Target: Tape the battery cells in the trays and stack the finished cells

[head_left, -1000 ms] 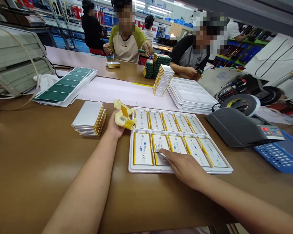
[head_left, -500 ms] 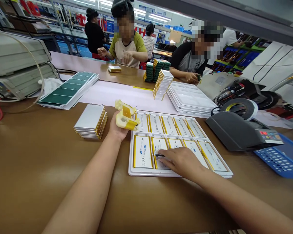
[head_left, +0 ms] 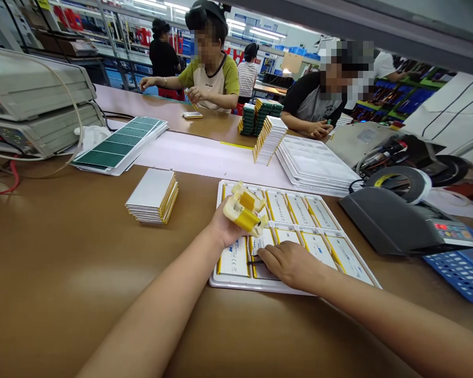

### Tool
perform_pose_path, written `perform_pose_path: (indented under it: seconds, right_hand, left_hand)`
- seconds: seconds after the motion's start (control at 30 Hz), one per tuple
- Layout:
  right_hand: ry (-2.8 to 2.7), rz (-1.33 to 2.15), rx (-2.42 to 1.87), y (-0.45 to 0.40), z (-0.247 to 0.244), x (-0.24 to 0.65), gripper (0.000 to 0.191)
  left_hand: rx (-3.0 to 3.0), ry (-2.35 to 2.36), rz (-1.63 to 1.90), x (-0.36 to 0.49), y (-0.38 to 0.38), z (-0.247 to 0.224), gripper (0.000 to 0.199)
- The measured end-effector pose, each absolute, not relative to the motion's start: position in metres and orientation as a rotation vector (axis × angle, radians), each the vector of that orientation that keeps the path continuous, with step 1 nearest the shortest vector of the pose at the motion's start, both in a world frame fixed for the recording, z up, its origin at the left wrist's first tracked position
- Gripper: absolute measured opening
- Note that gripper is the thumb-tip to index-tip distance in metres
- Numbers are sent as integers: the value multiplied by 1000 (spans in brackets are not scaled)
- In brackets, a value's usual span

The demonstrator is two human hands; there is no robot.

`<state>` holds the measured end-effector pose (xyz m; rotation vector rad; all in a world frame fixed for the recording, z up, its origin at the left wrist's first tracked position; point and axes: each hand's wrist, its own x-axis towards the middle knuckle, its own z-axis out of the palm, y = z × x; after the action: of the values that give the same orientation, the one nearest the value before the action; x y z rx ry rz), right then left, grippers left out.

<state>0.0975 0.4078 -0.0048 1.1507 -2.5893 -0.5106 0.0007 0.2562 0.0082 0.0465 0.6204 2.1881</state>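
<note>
My left hand [head_left: 219, 224] is closed round a cream plastic tape dispenser [head_left: 244, 211] with yellow tape, held above the tray's left part. Under it lies a white tray [head_left: 256, 285] with flat white battery cells [head_left: 319, 247], yellow along their edges, in two rows. My right hand [head_left: 289, 264] rests low over the front row, its fingers curled together. A thin black strip [head_left: 254, 262] juts left from those fingertips, across the second front cell. The fingers partly hide that cell, and the dispenser covers part of the back row.
A stack of white cells [head_left: 152, 191] stands left of the tray. Green-topped sheets [head_left: 120, 142] lie behind it. White trays [head_left: 315, 163] are piled at the back. On the right are a dark grey tape machine [head_left: 394, 220] and a blue basket [head_left: 457, 270]. Co-workers sit opposite.
My left hand has carried the tape dispenser right, over the tray. My right hand has shifted slightly down in the view with the black strip. The co-worker opposite has stretched out an arm.
</note>
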Motion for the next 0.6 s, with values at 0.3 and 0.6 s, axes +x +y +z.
perform_pose_path:
  seconds: [0.3, 0.6]
  right_hand:
    - [-2988, 269, 840, 424, -1, 90, 25]
    - [-2943, 233, 946, 420, -2, 103, 34]
  left_hand:
    - [-7, 599, 2202, 1, 256, 11, 23]
    - [7, 623, 2197, 1, 257, 11, 22]
